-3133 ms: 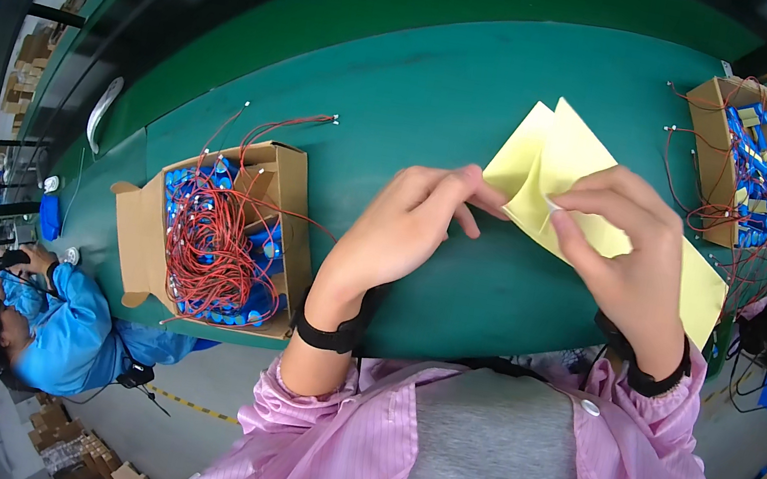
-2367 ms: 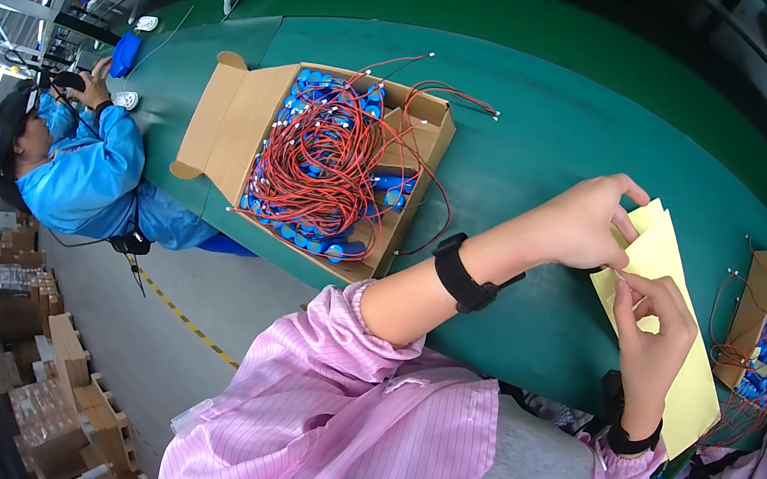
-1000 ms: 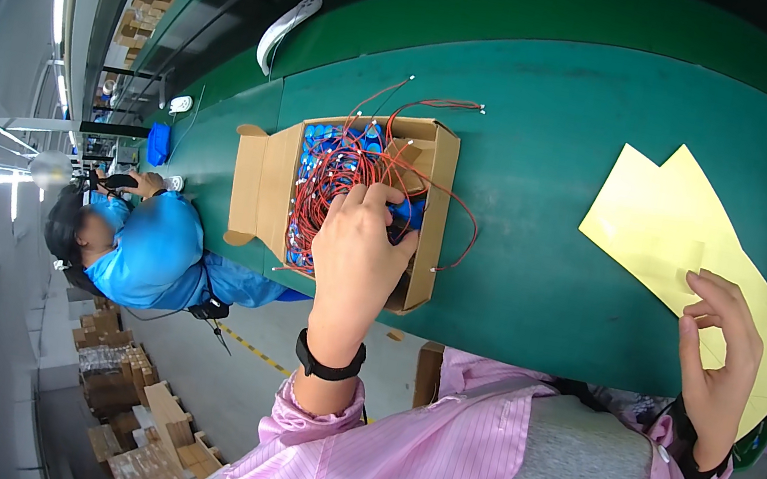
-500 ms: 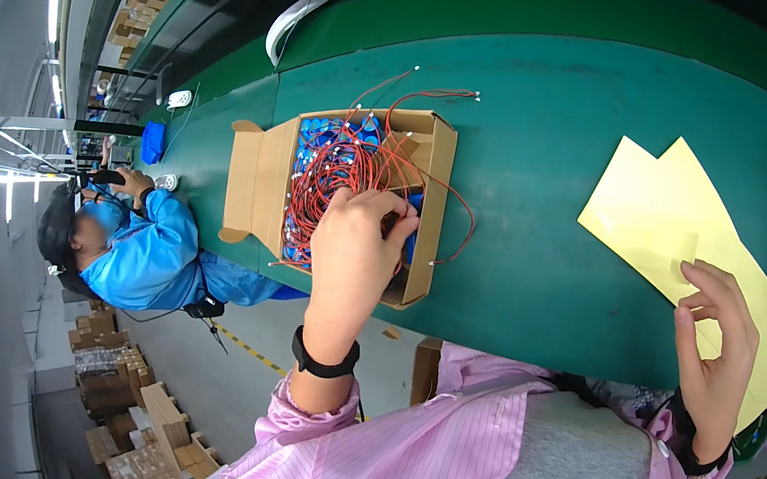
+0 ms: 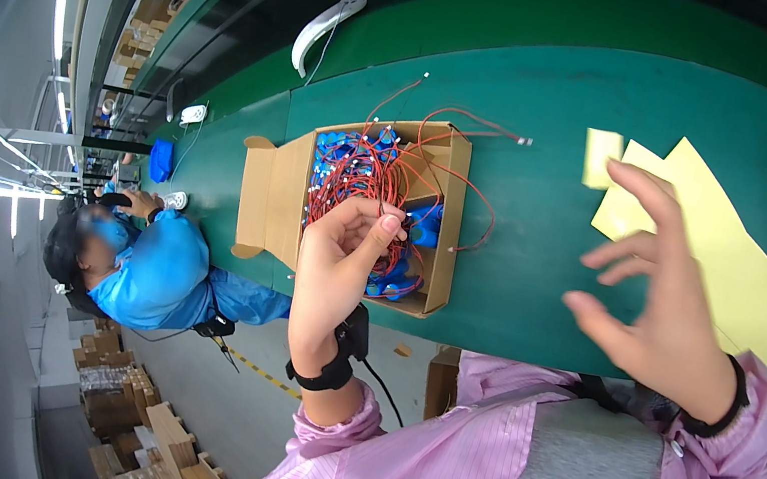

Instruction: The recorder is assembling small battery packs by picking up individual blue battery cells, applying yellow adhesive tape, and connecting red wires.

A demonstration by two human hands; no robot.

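Hands (image 5: 335,257) (image 5: 667,302) apart — left partly hides red wires (image 5: 350,176).

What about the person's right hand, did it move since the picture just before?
Yes. The right hand has moved left, toward the open cardboard box on the green table; the gap between them is smaller.

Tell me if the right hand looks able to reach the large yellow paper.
Likely yes: the open right hand overlaps the large yellow paper in view, with nothing visible between; a small yellow piece at its index finger might hinder it.
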